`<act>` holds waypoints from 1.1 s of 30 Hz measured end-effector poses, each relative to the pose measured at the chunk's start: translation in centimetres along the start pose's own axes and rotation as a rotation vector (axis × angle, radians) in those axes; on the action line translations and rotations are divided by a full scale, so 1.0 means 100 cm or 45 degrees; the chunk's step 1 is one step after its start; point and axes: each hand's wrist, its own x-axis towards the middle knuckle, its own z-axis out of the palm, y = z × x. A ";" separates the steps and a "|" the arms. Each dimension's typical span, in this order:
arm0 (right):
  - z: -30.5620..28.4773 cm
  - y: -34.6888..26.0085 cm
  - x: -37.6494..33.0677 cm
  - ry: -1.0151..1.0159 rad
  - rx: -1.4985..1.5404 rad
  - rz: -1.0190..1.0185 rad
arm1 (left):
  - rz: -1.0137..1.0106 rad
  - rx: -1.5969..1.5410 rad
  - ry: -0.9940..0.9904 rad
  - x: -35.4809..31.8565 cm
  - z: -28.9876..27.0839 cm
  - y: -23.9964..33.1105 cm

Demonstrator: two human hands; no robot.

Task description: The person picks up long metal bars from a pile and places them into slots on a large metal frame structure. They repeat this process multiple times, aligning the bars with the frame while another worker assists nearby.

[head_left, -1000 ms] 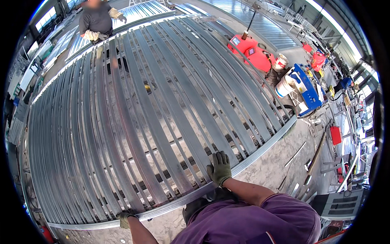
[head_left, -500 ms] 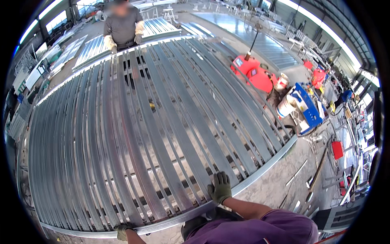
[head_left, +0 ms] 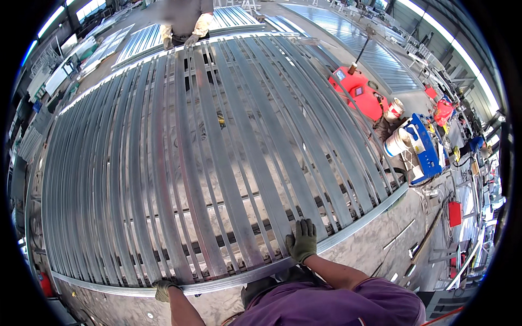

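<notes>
In the head view, a slatted metal panel is positioned flat in front of the person, its long slats running from the near side toward the far side and bounded at the near side by a metal rail. The slats are spaced closely at the left and more widely at the middle, where the concrete floor is exposed through the gaps. The gloved right hand is placed palm down at the near rail, with its fingers extended and released across the slat ends. The gloved left hand is set against the same rail, farther left; its fingers are partly hidden, and whether they are clenched around the rail cannot be told. At the far edge, a co-worker is stationed with both gloved hands lowered close to the panel. Beyond the panel's right side, red machines, a white bucket and a blue case are grouped on the floor.
</notes>
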 end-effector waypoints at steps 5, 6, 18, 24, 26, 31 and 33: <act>-0.003 0.002 -0.001 -0.074 -0.015 0.034 | -0.018 0.005 0.009 0.003 0.000 0.000; -0.004 0.003 -0.001 -0.089 -0.010 0.044 | -0.016 0.009 0.006 0.003 0.001 0.000; 0.009 0.002 -0.002 -0.095 0.008 0.008 | -0.140 -0.022 0.000 0.011 -0.009 -0.003; 0.001 -0.002 0.001 -0.105 0.016 -0.007 | -0.192 -0.047 0.013 0.011 -0.015 -0.010; 0.001 0.000 -0.002 -0.086 0.011 -0.030 | -0.201 -0.049 0.016 0.013 -0.019 -0.015; 0.001 -0.001 0.000 -0.075 -0.001 -0.038 | -0.209 -0.042 -0.033 0.020 -0.016 -0.019; -0.001 -0.003 0.004 -0.072 0.011 -0.046 | -0.211 -0.018 0.010 0.021 -0.014 -0.020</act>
